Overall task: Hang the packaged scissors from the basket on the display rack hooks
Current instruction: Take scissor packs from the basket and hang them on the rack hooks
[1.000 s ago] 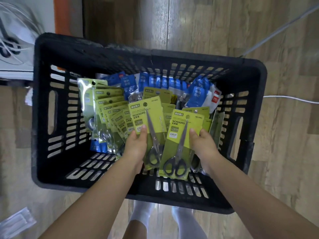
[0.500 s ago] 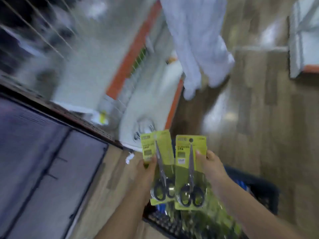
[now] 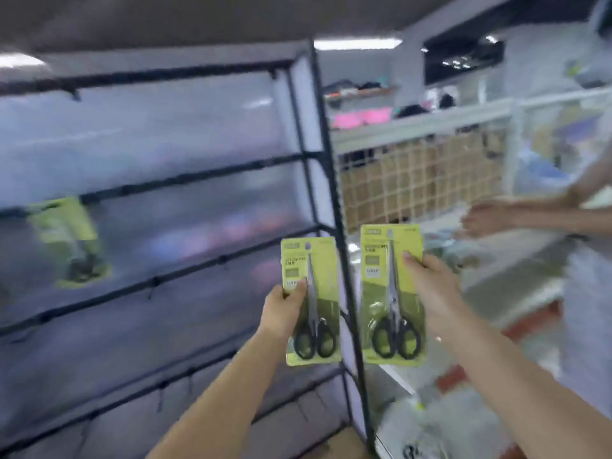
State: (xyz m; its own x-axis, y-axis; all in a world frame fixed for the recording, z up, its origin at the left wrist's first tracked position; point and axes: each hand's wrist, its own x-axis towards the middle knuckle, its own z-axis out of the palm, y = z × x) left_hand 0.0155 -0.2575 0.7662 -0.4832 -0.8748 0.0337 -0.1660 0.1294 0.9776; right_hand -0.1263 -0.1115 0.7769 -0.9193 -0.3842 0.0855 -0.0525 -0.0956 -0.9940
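rack point(image 3: 159, 173): black bars with small hooks, blurred, up and left of both hands; one green pack point(image 3: 71, 241) seems already hung | left hand point(image 3: 281, 309), nearer rack, pinches upright scissors card point(image 3: 311, 303), glossy green | right hand point(image 3: 427, 283) grips second scissors card point(image 3: 390, 293), long axis vertical, hang hole topmost

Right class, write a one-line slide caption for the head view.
Both hands, left and right, each hold packaged scissors before a black display rack.

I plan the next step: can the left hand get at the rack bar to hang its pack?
Probably yes: the left hand holds its scissors pack before the rack bar, and nothing shows between them.
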